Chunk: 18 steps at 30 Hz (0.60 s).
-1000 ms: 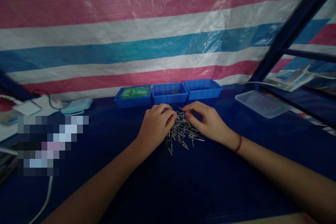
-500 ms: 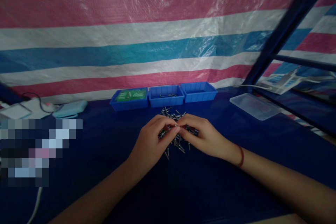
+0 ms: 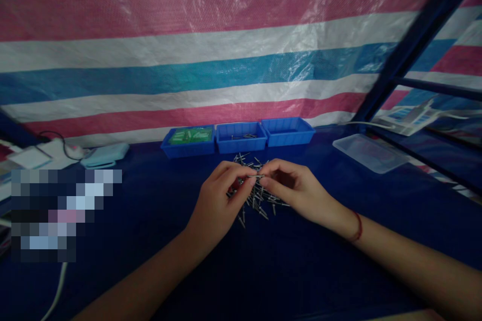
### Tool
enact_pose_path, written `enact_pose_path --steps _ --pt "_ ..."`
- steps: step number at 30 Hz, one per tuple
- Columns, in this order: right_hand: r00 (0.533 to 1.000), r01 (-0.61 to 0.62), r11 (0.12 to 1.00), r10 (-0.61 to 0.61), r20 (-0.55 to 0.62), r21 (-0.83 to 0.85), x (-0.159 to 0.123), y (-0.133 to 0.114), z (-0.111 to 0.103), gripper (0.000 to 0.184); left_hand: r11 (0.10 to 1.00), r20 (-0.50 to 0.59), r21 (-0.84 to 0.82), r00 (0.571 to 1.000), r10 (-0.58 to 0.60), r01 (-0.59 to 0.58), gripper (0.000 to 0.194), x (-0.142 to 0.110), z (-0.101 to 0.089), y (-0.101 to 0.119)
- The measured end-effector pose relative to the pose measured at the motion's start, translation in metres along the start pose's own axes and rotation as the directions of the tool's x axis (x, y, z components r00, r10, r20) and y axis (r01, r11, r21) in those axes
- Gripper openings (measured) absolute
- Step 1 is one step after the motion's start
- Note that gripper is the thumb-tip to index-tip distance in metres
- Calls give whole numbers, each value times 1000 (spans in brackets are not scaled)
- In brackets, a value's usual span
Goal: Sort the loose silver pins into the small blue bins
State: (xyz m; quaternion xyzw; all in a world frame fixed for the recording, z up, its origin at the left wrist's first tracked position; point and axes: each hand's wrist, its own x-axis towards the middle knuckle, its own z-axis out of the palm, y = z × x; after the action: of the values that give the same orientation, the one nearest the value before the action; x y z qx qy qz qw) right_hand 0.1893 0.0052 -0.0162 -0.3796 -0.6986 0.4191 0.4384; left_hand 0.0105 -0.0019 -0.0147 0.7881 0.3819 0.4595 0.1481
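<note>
A thin silver blind rivet (image 3: 256, 176) lies level between my two hands, pinched at both ends. My left hand (image 3: 221, 198) grips its left end between thumb and forefinger. On the other end, the thumb and forefinger of my right hand (image 3: 303, 193) are closed. Beneath the fingers a loose pile of similar metal rivets (image 3: 259, 201) lies on the dark blue table (image 3: 241, 271); my hands hide part of it.
Behind the pile stand three blue bins: the left bin (image 3: 188, 149) holds a green packet (image 3: 191, 135), the middle bin (image 3: 241, 145) a few metal pieces, beside the right bin (image 3: 289, 135). A clear plastic lid (image 3: 371, 153) lies right; a light-blue case (image 3: 105, 154) lies left.
My fingertips have moved slightly apart, and the rivet between them now shows lengthwise. My right hand has shifted a little to the right. The view has moved slightly.
</note>
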Motion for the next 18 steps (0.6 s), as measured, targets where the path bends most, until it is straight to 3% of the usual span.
enact_pose_path --steps 6,11,15,18 --pt "997 52 999 -52 -56 5 0 0 0 14 994 24 93 998 53 -55 10 1 -1 -6" --pt "979 197 971 -203 -26 -137 -3 -6 -1 9 988 82 115 992 91 -100 11 0 -1 -9" --pt "921 379 848 -383 66 -372 -4 -14 -6 6 980 183 137 976 115 -141 16 0 -3 -7" --pt "886 441 721 -447 128 -534 6 -21 -11 11 976 213 178 974 84 -123 21 3 -7 -7"
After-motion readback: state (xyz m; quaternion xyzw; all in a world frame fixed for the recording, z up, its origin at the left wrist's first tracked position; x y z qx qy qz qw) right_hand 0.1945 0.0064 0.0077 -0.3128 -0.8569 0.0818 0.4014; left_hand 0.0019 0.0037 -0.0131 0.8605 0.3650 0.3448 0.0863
